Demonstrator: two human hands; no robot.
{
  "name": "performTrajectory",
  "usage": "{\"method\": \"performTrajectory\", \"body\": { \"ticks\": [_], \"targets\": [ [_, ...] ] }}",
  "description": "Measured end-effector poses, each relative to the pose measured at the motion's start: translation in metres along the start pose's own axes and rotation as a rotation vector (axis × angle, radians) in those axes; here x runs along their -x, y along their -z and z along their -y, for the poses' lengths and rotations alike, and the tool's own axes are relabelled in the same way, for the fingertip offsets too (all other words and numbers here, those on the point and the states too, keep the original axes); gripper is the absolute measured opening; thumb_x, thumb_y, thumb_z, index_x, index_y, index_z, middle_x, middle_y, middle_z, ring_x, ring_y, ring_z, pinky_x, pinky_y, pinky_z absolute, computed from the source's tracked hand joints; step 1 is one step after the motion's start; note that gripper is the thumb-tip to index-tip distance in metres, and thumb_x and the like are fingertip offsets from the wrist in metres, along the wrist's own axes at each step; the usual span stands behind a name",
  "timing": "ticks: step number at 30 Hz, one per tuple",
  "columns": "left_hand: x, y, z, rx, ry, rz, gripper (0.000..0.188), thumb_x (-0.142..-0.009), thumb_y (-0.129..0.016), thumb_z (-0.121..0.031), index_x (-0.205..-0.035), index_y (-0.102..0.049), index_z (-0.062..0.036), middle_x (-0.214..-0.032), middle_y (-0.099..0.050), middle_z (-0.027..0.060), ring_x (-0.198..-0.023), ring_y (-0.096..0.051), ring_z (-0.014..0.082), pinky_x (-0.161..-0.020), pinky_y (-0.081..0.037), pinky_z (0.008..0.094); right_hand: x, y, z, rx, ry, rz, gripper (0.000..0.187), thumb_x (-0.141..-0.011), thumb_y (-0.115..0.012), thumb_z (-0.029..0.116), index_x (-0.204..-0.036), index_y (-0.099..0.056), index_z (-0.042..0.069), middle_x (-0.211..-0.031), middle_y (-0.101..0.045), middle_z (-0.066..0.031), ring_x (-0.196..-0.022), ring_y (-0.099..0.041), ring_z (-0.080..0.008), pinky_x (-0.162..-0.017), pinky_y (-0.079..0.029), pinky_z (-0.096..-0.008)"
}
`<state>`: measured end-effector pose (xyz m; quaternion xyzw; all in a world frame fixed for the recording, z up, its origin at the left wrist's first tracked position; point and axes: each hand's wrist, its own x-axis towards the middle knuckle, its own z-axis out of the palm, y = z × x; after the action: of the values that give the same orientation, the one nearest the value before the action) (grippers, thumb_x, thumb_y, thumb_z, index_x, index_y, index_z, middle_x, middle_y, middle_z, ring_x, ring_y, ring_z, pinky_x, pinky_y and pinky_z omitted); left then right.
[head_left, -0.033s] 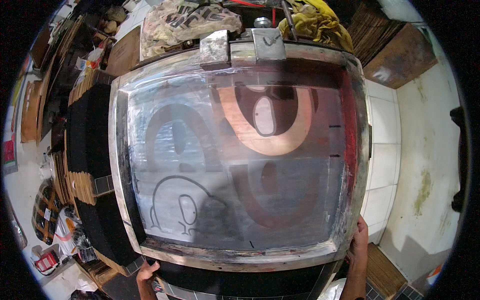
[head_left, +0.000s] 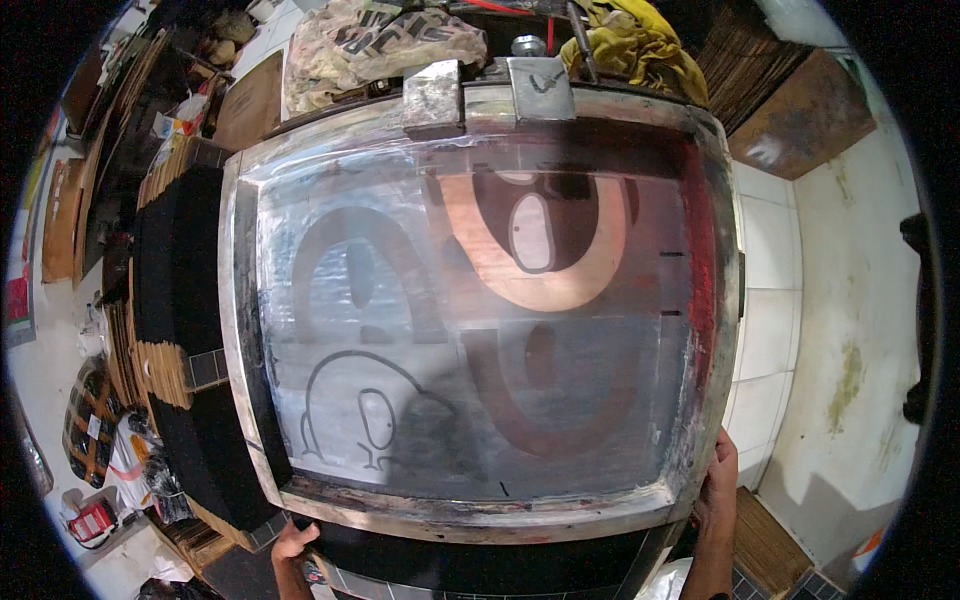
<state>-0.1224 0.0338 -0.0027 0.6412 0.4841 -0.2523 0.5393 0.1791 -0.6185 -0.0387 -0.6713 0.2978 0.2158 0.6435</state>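
A large silk-screen frame (head_left: pixel 236 330) with a worn, paint-stained rim lies in front of me. Its mesh (head_left: pixel 560 400) carries rounded cartoon-like shapes, dark outlines and a peach-coloured curve. Red ink smears run down its right inner side. At the near left corner my left hand (head_left: pixel 294 542) is closed on the frame's edge, with its fingertips partly hidden. My right hand (head_left: pixel 721 475) grips the right side close to the near corner, and its fingers pass partly out of sight behind the rim. Two metal clamps (head_left: pixel 434 95) (head_left: pixel 541 88) hold the far edge.
A crumpled printed cloth (head_left: pixel 385 50) and a yellow cloth (head_left: pixel 640 55) lie beyond the clamps. Black printing boards (head_left: pixel 180 250) line the left. Stacked cardboard (head_left: pixel 765 540) stands at the lower right, near white floor tiles (head_left: pixel 768 325) and a stained wall (head_left: pixel 850 300).
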Motion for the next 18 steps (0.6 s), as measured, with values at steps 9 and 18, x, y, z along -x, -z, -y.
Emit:
{"method": "performTrajectory", "body": {
  "ticks": [9, 18],
  "targets": [
    [-0.032, 0.042, 0.054, 0.016, -0.05, 0.023, 0.067, -0.075, -0.084, -0.02, -0.13, -0.052, 0.0022, -0.12, -0.061, 0.0056, -0.113, -0.055, 0.0192, -0.103, -0.04, 0.0383, -0.012, -0.006, -0.001, 0.063, 0.095, -0.059, 0.043, -0.089, -0.073, 0.027, -0.119, -0.062, -0.001, -0.1, -0.069, -0.0034, -0.081, -0.065, -0.0114, -0.072, -0.053, -0.0264],
    [-0.015, -0.005, 0.011, 0.328, -0.078, 0.015, 0.088, -0.071, -0.084, -0.007, -0.145, -0.036, 0.0015, -0.135, -0.055, 0.0085, -0.125, -0.05, 0.0246, -0.11, -0.033, 0.0386, -0.014, -0.004, -0.005, 0.009, 0.1, -0.073, 0.036, -0.089, -0.072, 0.022, -0.116, -0.063, 0.0, -0.099, -0.069, -0.003, -0.081, -0.065, -0.0113, -0.072, -0.054, -0.0262]
  ]
}}
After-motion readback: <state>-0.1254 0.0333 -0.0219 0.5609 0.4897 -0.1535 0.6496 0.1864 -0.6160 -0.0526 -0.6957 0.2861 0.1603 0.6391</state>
